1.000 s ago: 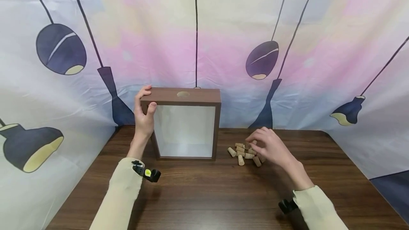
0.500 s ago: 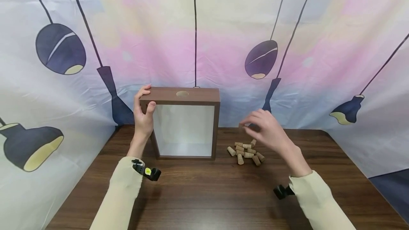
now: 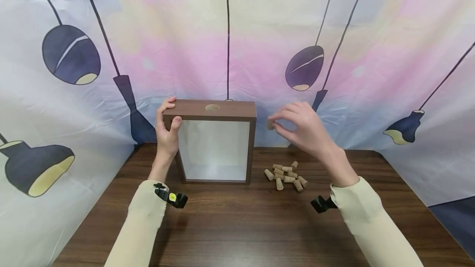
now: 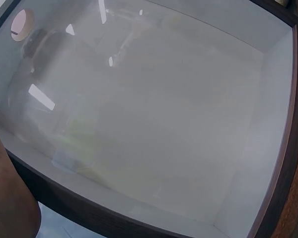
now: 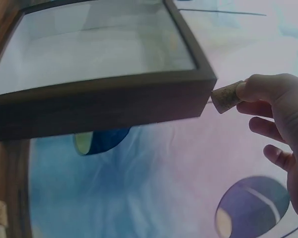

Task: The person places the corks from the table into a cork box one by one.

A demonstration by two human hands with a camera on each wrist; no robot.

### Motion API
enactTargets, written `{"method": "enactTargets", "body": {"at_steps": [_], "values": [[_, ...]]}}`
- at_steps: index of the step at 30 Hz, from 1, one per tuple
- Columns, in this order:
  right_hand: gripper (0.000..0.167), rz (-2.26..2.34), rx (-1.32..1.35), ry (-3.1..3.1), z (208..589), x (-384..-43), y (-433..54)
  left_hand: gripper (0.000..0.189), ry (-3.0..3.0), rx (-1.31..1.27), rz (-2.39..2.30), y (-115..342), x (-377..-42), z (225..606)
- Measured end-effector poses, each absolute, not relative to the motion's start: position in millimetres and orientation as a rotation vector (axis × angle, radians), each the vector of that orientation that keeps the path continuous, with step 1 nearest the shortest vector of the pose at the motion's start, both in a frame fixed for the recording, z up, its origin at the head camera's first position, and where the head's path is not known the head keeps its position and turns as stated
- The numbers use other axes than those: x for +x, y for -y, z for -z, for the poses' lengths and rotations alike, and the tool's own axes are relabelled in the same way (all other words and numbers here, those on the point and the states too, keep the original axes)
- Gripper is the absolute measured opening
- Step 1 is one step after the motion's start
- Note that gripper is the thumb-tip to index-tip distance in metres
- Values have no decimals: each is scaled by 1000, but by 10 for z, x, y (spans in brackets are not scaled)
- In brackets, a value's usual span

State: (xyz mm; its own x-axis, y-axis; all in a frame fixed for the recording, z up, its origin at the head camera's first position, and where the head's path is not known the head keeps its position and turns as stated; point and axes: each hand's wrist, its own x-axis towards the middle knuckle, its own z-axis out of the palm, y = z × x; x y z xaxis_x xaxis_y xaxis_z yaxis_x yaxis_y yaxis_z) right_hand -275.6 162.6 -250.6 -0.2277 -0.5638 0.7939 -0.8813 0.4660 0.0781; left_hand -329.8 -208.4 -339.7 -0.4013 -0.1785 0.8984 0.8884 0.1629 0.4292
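A brown wooden shadow box (image 3: 215,112) with a clear front and white inside stands upright on the table. Its top side has an oval hole (image 3: 212,107), which shows as a round opening from inside in the left wrist view. My left hand (image 3: 168,133) grips the upper left corner, thumb on the front and fingers over the top. Raised to the right of the box, my right hand (image 3: 302,129) pinches a cork (image 5: 225,96) between thumb and fingertips. In the right wrist view the cork overlaps the box's corner.
Several loose corks (image 3: 285,175) lie in a pile on the dark wooden table (image 3: 237,226), right of the box. A cloth backdrop (image 3: 193,52) printed with hanging lamps rises behind the table and along its sides.
My right hand has lifted from the cork pile with one cork and moved up and left toward the box's upper right corner. The left hand and box have stayed put.
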Motion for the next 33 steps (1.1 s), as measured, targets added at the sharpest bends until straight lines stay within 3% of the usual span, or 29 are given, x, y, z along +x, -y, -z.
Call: {"method": "enactTargets", "body": {"at_steps": [14, 33], "values": [[12, -483, 1278, 1835, 2082, -2845, -1086, 66, 1463, -716, 1420, 2070, -3333, 3432], [8, -640, 1282, 2062, 1930, -3142, -269, 65, 1465, -728, 1428, 2080, -3323, 3414]]}}
